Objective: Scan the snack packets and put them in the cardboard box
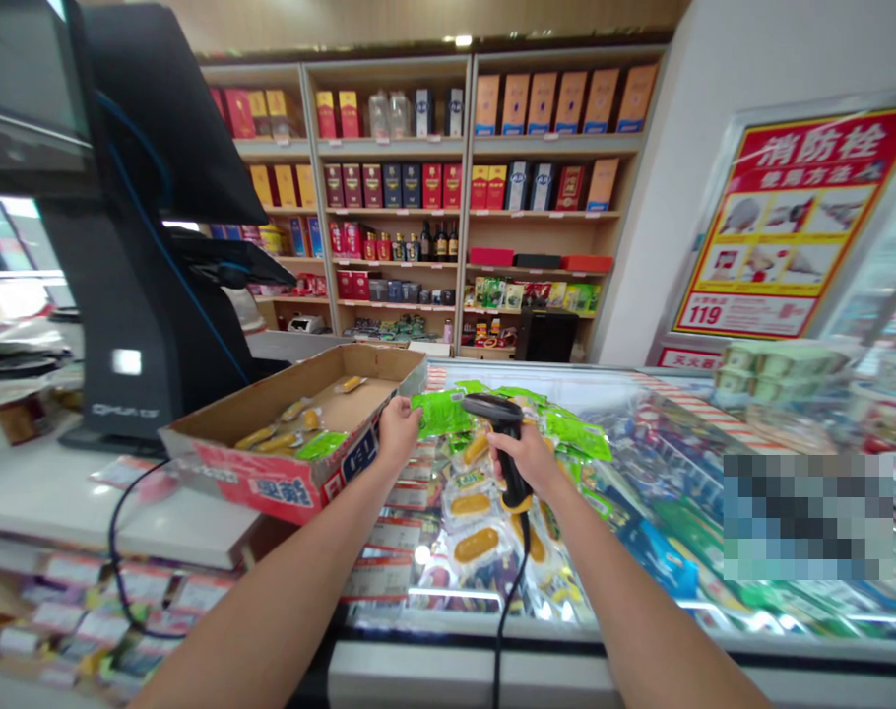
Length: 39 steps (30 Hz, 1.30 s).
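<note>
- Head view: my left hand (399,428) had its fingers closed on a green packet (440,412), just beside the cardboard box (271,463) on the table (64,497).
- My right hand (528,458) had its fingers wrapped round the scanner (496,409), above yellow snack packets (472,504) lying on the freezer lid (640,433).

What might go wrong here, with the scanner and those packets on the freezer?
The cardboard box juts past the edge of the counter, so a nudge from the left hand, holding a green packet beside it, might tip it. The cord of the scanner in the right hand trails over the loose packets on the freezer lid and may drag some off.
</note>
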{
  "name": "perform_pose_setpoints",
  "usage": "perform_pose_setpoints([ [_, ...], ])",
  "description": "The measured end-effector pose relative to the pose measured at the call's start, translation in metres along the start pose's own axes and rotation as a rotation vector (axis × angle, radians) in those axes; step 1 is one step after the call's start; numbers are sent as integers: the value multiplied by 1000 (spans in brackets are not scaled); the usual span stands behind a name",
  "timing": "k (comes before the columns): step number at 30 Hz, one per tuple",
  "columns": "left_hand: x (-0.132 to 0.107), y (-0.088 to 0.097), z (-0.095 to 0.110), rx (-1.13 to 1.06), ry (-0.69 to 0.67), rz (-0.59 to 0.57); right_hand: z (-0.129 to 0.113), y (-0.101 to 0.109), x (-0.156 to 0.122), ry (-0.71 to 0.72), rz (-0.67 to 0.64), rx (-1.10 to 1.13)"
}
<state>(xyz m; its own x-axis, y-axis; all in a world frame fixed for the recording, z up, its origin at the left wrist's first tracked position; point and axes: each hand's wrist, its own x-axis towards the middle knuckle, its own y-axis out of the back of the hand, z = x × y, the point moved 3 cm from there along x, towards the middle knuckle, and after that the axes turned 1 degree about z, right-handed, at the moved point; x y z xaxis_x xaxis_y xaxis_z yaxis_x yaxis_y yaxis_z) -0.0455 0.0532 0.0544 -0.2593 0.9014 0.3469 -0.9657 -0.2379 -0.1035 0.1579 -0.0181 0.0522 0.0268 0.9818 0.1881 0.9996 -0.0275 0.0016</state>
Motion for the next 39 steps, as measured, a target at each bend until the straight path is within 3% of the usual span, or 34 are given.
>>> perform_pose_setpoints([
  [15, 0, -1, -2, 115, -10, -26, -3, -2, -2, -15, -22, -48],
  [18, -7, -2, 11, 304, -108, -25, -4, -3, -4, -1, -23, -8],
  [22, -15, 5, 55, 541, -264, -14, -18, -11, -10, -10, -17, 119],
  [25, -15, 28, 97, 608, -332, 18, -38, -27, -13, -18, -53, 167],
  [29, -6, 81, 133, 699, -401, 167, -64, -64, -14, 4, -136, 131],
  [32, 8, 125, 134, 770, -367, 288, -72, -94, -12, 23, -194, 113],
  [35, 20, 156, 125, 799, -366, 366, -72, -116, -11, 21, -245, 118],
  [39, 20, 163, 120, 844, -387, 435, -66, -122, -12, 13, -244, 120],
])
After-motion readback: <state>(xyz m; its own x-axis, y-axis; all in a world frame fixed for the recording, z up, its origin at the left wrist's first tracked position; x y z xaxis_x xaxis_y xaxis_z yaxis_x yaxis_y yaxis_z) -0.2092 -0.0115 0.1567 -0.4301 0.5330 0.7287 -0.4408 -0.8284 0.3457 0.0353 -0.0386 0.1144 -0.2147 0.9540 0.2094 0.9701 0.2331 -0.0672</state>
